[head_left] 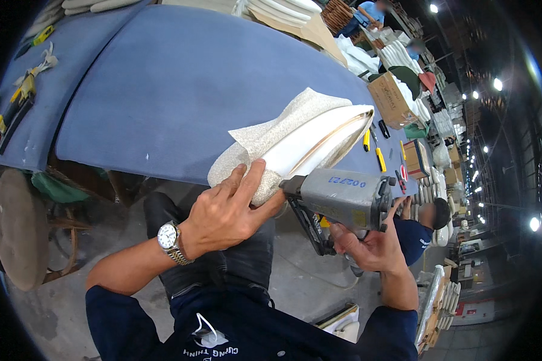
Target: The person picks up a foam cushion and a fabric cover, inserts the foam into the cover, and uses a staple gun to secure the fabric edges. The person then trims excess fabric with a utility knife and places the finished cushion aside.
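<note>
Left hand lies over the near end of a curved seat pad, index finger and thumb spread in a V on the beige woven fabric, middle finger alongside the index; cannot tell whether the fingertips pinch the fabric or only press it. Right hand is closed around the handle of a grey pneumatic stapler; its fingers are partly hidden behind the tool. Stapler lies roughly level, nosepiece at the gathered fabric just beside the left thumb; actual contact cannot be told. Pad sits at the near edge of the blue-covered worktable, near end projecting past the edge, white inner face exposed, a fabric flap spread along its far side. Steel-banded wristwatch on left wrist. Yellow-handled pliers at far left of table; cardboard box beyond the pad, to the right.
</note>
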The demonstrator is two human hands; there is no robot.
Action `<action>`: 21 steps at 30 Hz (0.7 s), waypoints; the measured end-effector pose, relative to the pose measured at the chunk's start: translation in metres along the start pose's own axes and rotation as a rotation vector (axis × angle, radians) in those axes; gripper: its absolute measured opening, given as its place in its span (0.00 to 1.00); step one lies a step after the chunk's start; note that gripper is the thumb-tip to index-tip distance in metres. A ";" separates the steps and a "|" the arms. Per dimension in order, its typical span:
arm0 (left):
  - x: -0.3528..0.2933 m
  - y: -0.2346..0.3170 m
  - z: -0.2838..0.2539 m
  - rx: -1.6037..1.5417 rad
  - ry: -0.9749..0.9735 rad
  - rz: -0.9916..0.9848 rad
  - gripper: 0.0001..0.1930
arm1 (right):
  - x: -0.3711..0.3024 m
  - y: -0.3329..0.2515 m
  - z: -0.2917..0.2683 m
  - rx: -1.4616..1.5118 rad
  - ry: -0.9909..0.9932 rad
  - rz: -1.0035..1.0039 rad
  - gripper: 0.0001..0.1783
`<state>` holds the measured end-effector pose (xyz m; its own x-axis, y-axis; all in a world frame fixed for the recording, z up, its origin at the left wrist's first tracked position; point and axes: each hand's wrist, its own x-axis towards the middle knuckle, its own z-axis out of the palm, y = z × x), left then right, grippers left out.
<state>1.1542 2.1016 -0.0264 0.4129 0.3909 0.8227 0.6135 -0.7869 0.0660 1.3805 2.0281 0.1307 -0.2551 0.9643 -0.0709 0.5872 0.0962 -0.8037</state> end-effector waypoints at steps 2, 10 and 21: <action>0.000 -0.001 0.000 -0.006 0.013 0.005 0.15 | 0.001 -0.002 0.002 0.061 0.039 0.035 0.15; 0.003 0.001 -0.005 -0.057 -0.004 -0.048 0.12 | 0.004 0.004 -0.001 -0.022 0.005 -0.050 0.16; -0.001 -0.002 -0.009 -0.243 -0.078 -0.046 0.15 | -0.003 0.004 0.003 0.059 0.006 0.142 0.19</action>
<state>1.1467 2.0982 -0.0224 0.4446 0.4569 0.7704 0.4567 -0.8555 0.2438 1.3820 2.0247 0.1259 -0.1679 0.9686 -0.1831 0.5705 -0.0560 -0.8194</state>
